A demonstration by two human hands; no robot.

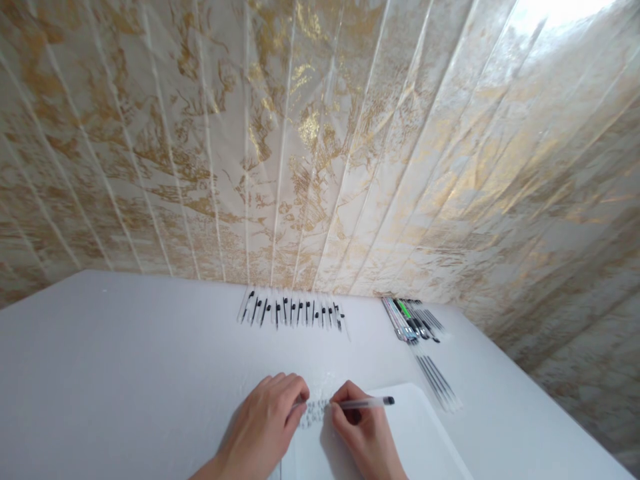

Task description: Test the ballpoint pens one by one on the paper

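In my right hand point(365, 430) is a clear-barrelled pen point(370, 403), pinched near its left end, with its black end pointing right. My left hand point(270, 417) is close by on the left, thumb and fingers pressed together. A thin greyish bit shows at its fingertips, too small to name. Between the two hands lies a cluster of small dark pieces point(314, 413), at the upper left part of a white tray point(415, 413). Their exact kind cannot be made out.
Toward the back of the white table point(125, 367) runs a row of clear pen parts with black caps point(293, 312). At the back right lies a bundle of pens point(405, 320), with several thin refills point(436, 380) in front. A gold-patterned curtain point(300, 167) hangs behind.
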